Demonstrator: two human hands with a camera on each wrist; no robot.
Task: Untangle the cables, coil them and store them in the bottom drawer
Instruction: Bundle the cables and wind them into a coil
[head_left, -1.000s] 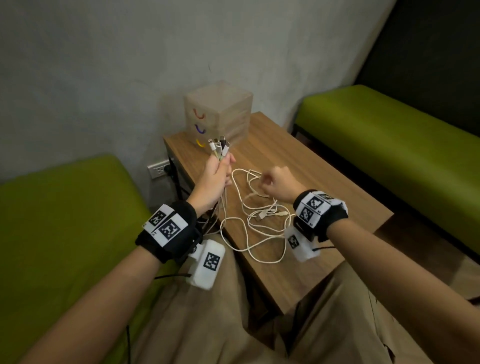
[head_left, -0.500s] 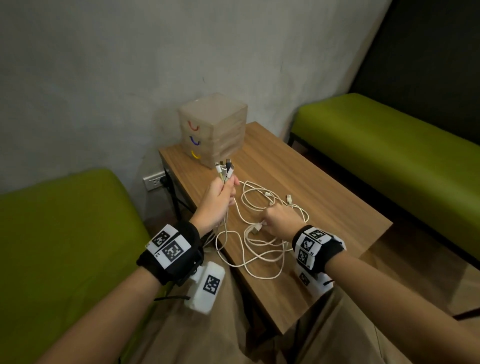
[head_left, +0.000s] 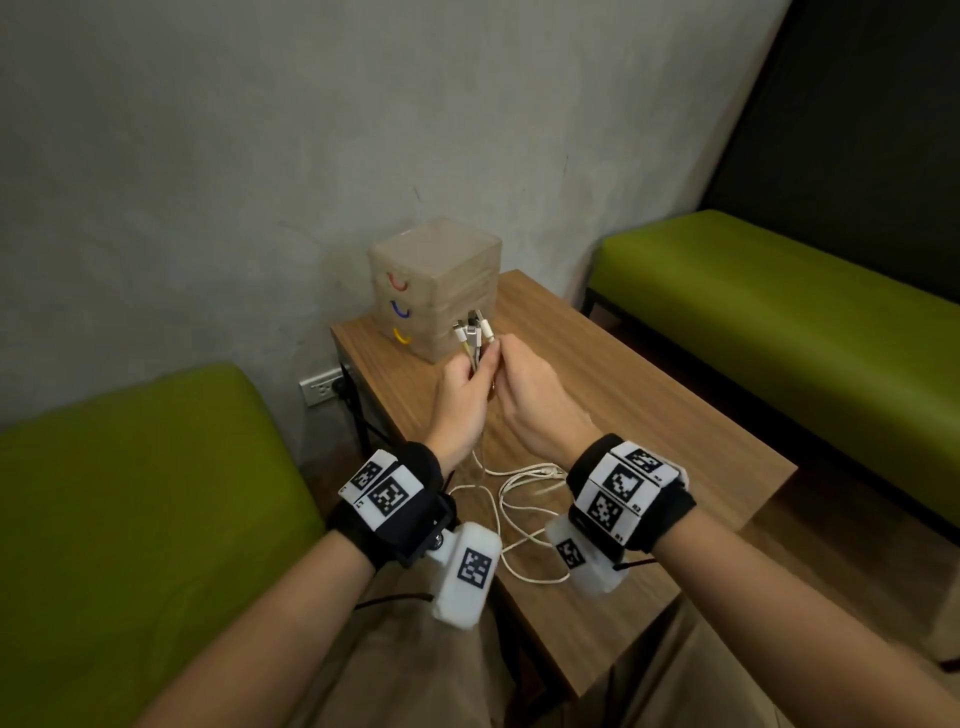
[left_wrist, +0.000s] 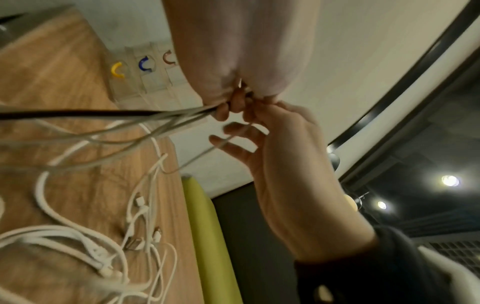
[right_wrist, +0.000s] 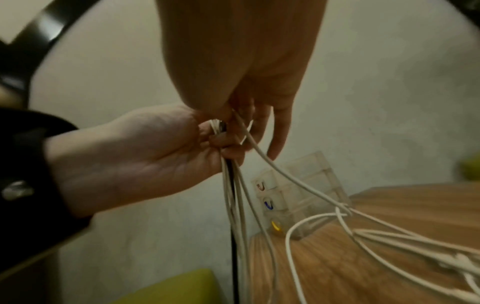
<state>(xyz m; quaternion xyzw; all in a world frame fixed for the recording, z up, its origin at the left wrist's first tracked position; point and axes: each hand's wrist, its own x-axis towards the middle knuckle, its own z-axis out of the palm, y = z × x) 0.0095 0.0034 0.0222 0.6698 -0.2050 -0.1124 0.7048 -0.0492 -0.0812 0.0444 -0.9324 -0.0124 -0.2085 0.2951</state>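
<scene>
Left hand (head_left: 460, 400) clenched round bundle of thin white cables (head_left: 519, 499), plug ends upright above fist. Right hand (head_left: 530, 400) pinching one strand beside it. Slack loops lying on brown wooden desk (head_left: 649, 415). Translucent three-drawer box (head_left: 441, 291) behind, bottom drawer with yellow handle (head_left: 401, 338) closed.

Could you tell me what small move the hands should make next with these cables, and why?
Probably the right hand should draw its single white cable away from the bundle. The left hand grips the cable ends in a bunch, while the right pinches one strand beside them. The loose loops on the table look tangled, and the drawer unit is shut.
</scene>
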